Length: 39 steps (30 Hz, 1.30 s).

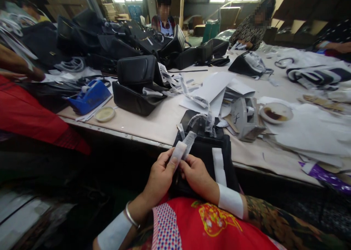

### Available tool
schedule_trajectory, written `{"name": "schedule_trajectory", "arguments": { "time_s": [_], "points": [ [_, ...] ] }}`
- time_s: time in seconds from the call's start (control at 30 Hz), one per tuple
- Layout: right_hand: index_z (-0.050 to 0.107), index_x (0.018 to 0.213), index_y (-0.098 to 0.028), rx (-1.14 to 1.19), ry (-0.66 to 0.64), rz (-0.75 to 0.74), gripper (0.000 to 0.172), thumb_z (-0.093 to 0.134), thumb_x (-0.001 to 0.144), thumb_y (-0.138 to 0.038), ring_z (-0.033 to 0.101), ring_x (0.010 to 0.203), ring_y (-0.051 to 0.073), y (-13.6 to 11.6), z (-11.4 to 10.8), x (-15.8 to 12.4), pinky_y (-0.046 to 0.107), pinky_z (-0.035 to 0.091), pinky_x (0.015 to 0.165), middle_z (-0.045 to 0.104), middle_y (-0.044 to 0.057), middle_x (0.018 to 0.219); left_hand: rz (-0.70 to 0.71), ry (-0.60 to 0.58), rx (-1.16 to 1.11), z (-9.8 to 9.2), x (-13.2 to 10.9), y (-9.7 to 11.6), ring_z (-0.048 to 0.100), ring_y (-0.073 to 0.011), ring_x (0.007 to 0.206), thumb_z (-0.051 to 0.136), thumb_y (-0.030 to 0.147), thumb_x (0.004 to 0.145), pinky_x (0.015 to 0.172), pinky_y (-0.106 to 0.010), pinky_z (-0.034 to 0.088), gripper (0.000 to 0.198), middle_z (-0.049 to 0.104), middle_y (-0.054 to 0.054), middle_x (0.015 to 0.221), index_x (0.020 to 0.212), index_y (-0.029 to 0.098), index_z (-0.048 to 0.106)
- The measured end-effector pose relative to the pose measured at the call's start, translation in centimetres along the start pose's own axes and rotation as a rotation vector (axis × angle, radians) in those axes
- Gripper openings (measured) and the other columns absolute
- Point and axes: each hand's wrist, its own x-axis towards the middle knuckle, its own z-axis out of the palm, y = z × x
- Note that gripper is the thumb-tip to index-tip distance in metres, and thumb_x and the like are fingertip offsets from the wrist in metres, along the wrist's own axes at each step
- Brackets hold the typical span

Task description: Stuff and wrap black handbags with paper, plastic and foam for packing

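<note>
A black bag [203, 142] lies across the front edge of the table and my lap, its handle wrapped in clear film. My left hand [161, 171] pinches a white strip [179, 151] that looks like foam or paper, with the thumb on its face. Close beside it, my right hand [196, 173] has its fingers closed at the translucent wrapping strip [189, 140]. Both hands sit over the left side of the bag. Another white strip [218, 165] runs down the bag's front, right of my hands. The fingertips partly hide what they grip.
Black bags [137, 74] are heaped across the table's left and back. A blue tape dispenser [90, 96] and a round dish [104, 114] lie front left. To the right are a grey tape dispenser [245, 118] and a bowl with brown residue [275, 112]. Several co-workers sit around.
</note>
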Motion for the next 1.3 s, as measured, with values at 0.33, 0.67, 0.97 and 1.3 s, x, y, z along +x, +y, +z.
{"name": "schedule_trajectory", "arguments": {
  "time_s": [0.33,0.67,0.97,1.3],
  "points": [
    [0.068,0.086,-0.017,-0.271,-0.027,-0.194,0.018,0.05,0.089,-0.017,0.057,0.065,0.016,-0.5,-1.2,-0.3,0.025,0.043,0.061,0.065,0.002,0.069,-0.361,-0.254,-0.124,-1.1,1.4,1.6,0.068,-0.0247,0.094,0.073,0.05,0.08,0.085,-0.033,0.052,0.047,0.076,-0.008,0.099,0.112,0.016,0.073],
    [0.072,0.091,-0.015,-0.331,-0.054,-0.25,0.023,0.049,0.09,-0.015,0.068,0.082,0.022,-0.6,-1.9,-0.2,0.029,0.048,0.074,0.075,0.01,0.092,-0.519,-0.504,0.101,-3.0,4.2,3.2,0.059,-0.0162,0.069,0.077,0.052,0.074,0.059,-0.024,0.041,0.047,0.073,-0.006,0.084,0.104,0.016,0.077],
    [0.071,0.09,-0.014,-0.376,-0.075,-0.262,0.022,0.049,0.09,-0.013,0.068,0.083,0.021,-0.7,-2.7,-0.5,0.028,0.048,0.074,0.075,0.01,0.091,-0.598,-0.63,0.137,-3.3,4.9,3.7,0.061,-0.0147,0.072,0.076,0.053,0.076,0.059,-0.021,0.045,0.047,0.069,-0.005,0.086,0.109,0.02,0.074],
    [0.07,0.084,-0.015,-0.34,-0.083,-0.216,0.021,0.05,0.09,-0.015,0.068,0.079,0.021,-0.7,-2.8,-0.6,0.028,0.049,0.074,0.075,0.009,0.086,-0.432,-0.74,0.143,-2.7,4.5,3.3,0.063,-0.0167,0.068,0.066,0.061,0.082,0.063,-0.027,0.051,0.052,0.07,-0.006,0.082,0.108,0.017,0.07]
  ]
}}
